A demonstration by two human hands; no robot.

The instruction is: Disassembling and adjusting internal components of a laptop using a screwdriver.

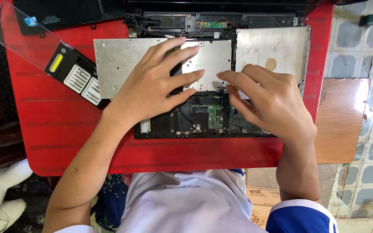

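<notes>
1. Head cam: opened laptop base [186, 123] lies on red table [57, 129], silver shield plate [208, 60] over its middle.
2. Left hand [152, 88] lies flat & open on plate, gripping nothing.
3. Right hand [268, 99]: fingers curled at plate's lower right edge, pinch not visible.
4. Tip: hold plate level w/ left, lift edge slowly; green circuit board [214, 115] sits just below.

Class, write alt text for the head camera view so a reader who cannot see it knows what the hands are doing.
Two bare hands press on the silver metal plate of an opened laptop on a red table: left hand flat, right hand at its lower edge. A screwdriver bit case lies left.
</notes>
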